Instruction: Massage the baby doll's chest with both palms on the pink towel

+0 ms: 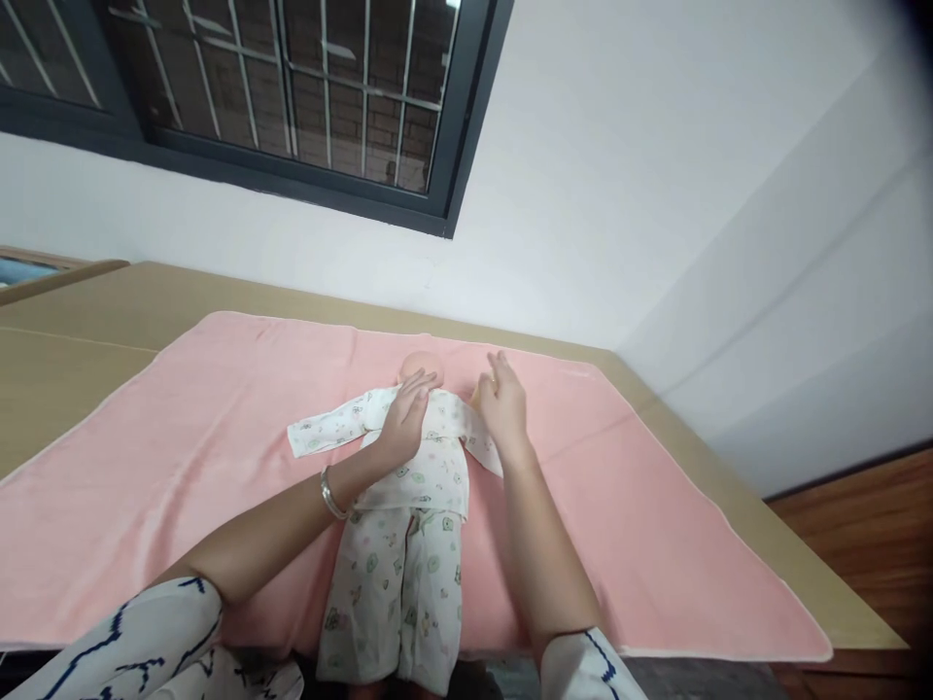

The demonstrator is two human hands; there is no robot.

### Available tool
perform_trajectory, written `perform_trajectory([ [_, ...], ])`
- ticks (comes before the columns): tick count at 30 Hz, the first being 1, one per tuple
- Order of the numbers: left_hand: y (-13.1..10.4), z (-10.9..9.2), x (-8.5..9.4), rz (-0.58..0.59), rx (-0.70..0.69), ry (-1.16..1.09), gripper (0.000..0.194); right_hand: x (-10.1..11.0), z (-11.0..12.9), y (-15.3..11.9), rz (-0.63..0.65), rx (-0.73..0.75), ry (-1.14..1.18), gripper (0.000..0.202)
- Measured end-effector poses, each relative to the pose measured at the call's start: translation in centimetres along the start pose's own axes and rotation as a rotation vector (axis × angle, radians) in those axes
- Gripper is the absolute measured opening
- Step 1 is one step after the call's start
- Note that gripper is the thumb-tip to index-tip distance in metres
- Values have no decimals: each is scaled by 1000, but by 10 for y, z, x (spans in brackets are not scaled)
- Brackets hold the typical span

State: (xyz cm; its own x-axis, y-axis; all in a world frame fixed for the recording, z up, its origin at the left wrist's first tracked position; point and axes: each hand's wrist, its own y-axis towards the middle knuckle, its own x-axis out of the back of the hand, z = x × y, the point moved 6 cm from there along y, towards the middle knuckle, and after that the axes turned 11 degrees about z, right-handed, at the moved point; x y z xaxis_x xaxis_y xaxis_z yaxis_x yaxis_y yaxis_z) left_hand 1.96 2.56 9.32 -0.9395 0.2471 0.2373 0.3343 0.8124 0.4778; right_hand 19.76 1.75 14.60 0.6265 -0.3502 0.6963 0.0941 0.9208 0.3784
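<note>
A doll in a white printed long-sleeved top (415, 476) and matching trousers (433, 583) lies on its back on a pink blanket (598, 515). Its round, bare head (421, 364) points toward the wall. My left hand (405, 418) lies over the upper chest, fingers stretched out toward the head and covering part of the neck. Beside the doll's shoulder on the right, my right hand (504, 401) is partly curled, with a small yellowish thing (476, 395) showing at its fingers. What that thing is, I cannot make out. One sleeve (325, 431) spreads out to the left.
The blanket covers much of a wooden surface (80, 389) set against a white wall (554, 194). Above it is a dark-framed window (448, 185) with bars. Brown wood (867, 515) stands at the right. The trouser legs reach the near edge.
</note>
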Motion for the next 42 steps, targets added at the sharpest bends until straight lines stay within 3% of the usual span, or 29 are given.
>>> perform_trajectory([
  [3, 32, -3, -27, 46, 205, -512, 59, 24, -22, 14, -110, -91, 74, 52],
  [7, 65, -3, -72, 45, 509, -1088, 65, 27, -31, 26, -141, -43, 120, 52],
  [13, 90, -6, -99, -16, 596, -1206, 62, 9, -34, 28, -5, -73, -79, 54],
  [16, 96, -5, -105, 1, 631, -1236, 68, 2, -33, 29, 98, -72, -194, 51],
  [21, 97, -9, -107, 50, 638, -1311, 72, 1, -27, 27, 127, -113, -253, 51],
  [25, 85, -18, -98, 66, 618, -1364, 66, -1, -22, 23, 132, -160, -347, 55],
  [29, 58, -25, -71, 68, 613, -1329, 64, -6, -15, 20, 148, -184, -472, 60],
  [35, 9, -17, -20, 39, 926, -1193, 55, -15, -12, 15, 233, -280, -638, 64],
  [39, -2, -15, 10, -48, 929, -1184, 50, -19, -5, 10, 274, -320, -644, 64],
  [42, -6, -17, 22, -73, 925, -1181, 48, -25, 16, 2, 280, -233, -515, 56],
])
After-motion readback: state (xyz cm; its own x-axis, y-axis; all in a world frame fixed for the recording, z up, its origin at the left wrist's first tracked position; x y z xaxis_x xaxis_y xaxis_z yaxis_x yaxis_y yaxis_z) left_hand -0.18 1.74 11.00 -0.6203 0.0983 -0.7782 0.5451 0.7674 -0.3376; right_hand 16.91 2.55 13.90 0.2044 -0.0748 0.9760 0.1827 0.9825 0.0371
